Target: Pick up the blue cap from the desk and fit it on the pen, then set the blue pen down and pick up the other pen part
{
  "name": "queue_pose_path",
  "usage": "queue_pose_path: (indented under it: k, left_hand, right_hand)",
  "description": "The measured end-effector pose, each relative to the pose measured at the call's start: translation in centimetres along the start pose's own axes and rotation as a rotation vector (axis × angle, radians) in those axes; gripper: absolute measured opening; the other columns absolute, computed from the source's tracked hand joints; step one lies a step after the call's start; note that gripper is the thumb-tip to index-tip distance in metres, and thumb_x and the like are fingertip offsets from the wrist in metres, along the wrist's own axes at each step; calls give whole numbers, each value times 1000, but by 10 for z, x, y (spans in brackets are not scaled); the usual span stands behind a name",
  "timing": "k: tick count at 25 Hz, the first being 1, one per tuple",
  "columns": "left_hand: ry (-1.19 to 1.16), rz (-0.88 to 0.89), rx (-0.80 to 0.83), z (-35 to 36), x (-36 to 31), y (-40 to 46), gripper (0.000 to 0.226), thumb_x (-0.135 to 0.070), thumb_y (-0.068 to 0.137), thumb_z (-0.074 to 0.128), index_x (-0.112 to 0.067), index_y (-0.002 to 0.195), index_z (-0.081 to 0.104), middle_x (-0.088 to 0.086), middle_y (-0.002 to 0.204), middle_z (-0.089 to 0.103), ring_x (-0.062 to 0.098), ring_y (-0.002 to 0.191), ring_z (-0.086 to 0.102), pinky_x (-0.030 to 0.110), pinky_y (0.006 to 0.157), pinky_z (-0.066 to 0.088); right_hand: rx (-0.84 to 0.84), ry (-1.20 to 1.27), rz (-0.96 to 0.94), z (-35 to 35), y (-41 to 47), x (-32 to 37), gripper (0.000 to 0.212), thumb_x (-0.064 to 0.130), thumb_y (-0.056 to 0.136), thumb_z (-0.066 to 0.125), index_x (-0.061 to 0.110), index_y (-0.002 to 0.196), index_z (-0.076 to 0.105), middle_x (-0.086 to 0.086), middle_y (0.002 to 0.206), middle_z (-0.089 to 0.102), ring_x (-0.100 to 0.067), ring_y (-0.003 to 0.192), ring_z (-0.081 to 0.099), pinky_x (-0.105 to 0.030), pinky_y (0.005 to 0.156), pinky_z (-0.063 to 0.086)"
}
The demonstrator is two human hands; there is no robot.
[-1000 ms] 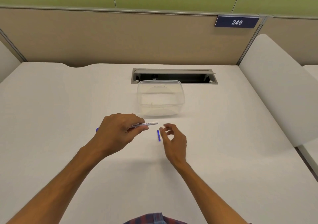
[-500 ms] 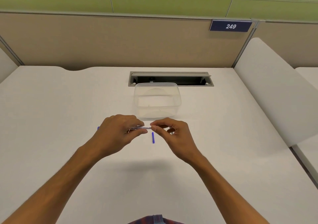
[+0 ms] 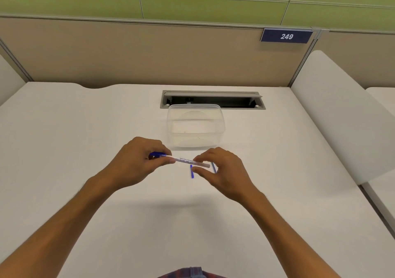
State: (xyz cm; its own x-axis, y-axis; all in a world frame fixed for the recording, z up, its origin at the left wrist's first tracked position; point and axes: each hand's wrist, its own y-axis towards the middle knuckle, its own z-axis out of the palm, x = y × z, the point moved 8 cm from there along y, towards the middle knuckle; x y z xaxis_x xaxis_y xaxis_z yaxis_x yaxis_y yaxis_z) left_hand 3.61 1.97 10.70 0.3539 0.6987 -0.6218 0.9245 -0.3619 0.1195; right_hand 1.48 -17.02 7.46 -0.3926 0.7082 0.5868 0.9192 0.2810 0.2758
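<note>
Nearest the camera, a scrap of plaid fabric (image 3: 192,273) is showing at the bottom edge, and two bare forearms are reaching forward over the white desk top (image 3: 64,149). Just beyond them, the left hand (image 3: 136,162) is pinching the blue-capped end of a slim clear plastic pen barrel with printed lettering (image 3: 188,161), holding it roughly level above the desk. The right hand (image 3: 222,171) is closing thumb and curled fingers on the barrel's other end; how firmly it is gripping cannot be told. A short blue stick (image 3: 192,172) is lying on the desk under the barrel, between the two hands, and a second thin blue piece (image 3: 213,167) is showing by the right fingers, partly hidden. Farther back, a clear rectangular plastic container (image 3: 195,126) is standing open on the desk. Behind it, a grey cable slot (image 3: 211,99) is sitting open, and a dark blue sign reading 249 (image 3: 286,36) is hanging on the beige partition (image 3: 128,53).
</note>
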Motion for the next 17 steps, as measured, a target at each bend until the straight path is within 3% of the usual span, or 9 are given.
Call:
queue_pose_path:
  k: [4,7,11,14,17]
  left_hand:
    - [38,-43,14,5,4,2,26,-47,77,68,-28,94,73,-12,75,66,13,68,58,21,60,43]
    - [-218,-95,-104,-2,14,2,37,-51,73,69,-35,107,67,-8,76,67,12,62,59,15,58,46]
    - [-647,-242,-192,19,48,-8,38,-46,86,63,-25,117,63,3,80,72,20,67,67,29,61,49]
    - [-456,-332,-172,52,80,-31,36,-56,85,59,-30,109,66,-5,90,72,11,83,68,30,73,49]
    - [-15,-354,-86,83,114,-61,63,-70,82,48,-28,128,57,-7,128,63,8,116,57,33,97,46]
  right_hand:
    - [-24,-190,-138,11,4,15,11,30,91,69,24,93,77,8,92,72,-19,83,61,-34,63,48]
    - [1,40,30,29,3,-6,12,32,91,69,23,92,77,9,90,71,-11,77,61,-30,65,48]
    - [-23,454,309,57,-7,-38,4,20,84,77,17,85,78,11,78,76,-3,77,70,-13,67,48]
    - [-47,625,422,76,-16,-50,2,14,83,77,13,85,78,5,81,78,-9,77,74,-23,70,57]
    - [-85,658,469,88,-20,-55,5,13,84,77,10,88,76,1,85,78,-14,80,75,-32,74,61]
